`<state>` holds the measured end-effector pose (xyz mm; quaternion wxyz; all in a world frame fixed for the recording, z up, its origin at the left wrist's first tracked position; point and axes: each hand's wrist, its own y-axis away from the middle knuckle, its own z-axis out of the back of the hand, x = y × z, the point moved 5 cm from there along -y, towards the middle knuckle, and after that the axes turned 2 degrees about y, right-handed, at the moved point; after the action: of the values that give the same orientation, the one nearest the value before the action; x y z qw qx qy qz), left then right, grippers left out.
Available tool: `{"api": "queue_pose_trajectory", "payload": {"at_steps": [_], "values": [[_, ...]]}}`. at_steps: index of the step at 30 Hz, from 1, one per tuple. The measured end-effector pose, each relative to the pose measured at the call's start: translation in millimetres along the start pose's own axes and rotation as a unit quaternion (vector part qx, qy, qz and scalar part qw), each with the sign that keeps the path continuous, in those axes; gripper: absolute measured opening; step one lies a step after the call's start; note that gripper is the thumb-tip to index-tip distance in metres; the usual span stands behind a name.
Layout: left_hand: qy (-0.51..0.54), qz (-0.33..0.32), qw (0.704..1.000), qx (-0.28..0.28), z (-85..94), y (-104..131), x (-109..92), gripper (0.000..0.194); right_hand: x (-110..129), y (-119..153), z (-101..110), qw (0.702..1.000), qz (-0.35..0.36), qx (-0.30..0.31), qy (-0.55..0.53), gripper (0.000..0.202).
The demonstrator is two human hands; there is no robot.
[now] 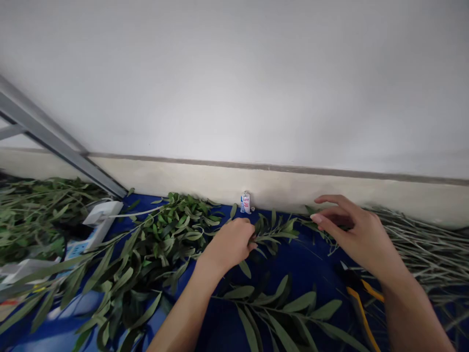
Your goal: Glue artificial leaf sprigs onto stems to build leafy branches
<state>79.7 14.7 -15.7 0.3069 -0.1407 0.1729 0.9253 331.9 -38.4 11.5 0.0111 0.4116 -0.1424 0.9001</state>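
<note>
A pale wall (234,88) rises behind the white packet (245,202). A blue surface (308,261) spreads before it; leafy branches (172,225) lie left of it, bare stems (421,239) well right. Just in front, the left hand (229,240) is clamped on a leafy sprig (276,234) that reaches right of the packet; farther right, the right hand (357,229) has thumb and fingers apart. The packet's pink figures resemble "99"; its blue print is illegible.

Room between held sprig (283,234) and 1 nearside branch (302,301); wall (234,98) blocks rear.
</note>
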Motion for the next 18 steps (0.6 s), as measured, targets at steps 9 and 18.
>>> {"api": "queue_pose_trajectory", "payload": {"at_steps": [9,18], "values": [[0.018,-0.017,0.997,0.071,-18.0,-6.8,7.9,0.039,4.4,0.6,-7.8,0.999,0.010,0.048,0.022,0.036],[0.107,-0.014,0.994,-0.026,27.8,19.0,33.7,0.069,15.2,0.1,-24.0,0.999,0.016,-0.014,0.024,0.021]]}}
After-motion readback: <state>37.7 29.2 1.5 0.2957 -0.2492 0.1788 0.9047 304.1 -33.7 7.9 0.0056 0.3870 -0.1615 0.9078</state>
